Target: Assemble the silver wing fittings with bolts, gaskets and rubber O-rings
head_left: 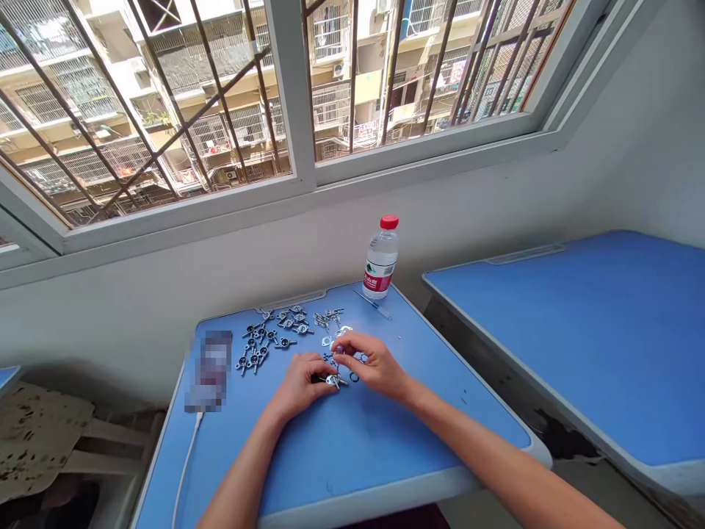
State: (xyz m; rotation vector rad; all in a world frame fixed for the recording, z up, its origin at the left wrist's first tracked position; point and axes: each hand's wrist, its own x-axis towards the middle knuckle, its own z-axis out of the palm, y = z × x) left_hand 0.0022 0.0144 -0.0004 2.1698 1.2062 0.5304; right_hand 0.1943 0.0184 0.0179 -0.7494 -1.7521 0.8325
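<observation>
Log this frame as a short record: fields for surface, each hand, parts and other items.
surface: blue desk under a barred window
left hand: left hand resting on the desk, fingers on a small metal part
right hand: right hand pinching a small piece; too small to identify
parts: pile of small metal parts spread behind the hands
other items: water bottle with red cap, upright at the desk's far edge; white cable at left

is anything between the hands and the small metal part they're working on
Nothing visible stands between them. The left hand rests on the blue desk with its fingertips at the small metal part, and the right hand sits right beside it. The other metal pieces lie further back.
</observation>
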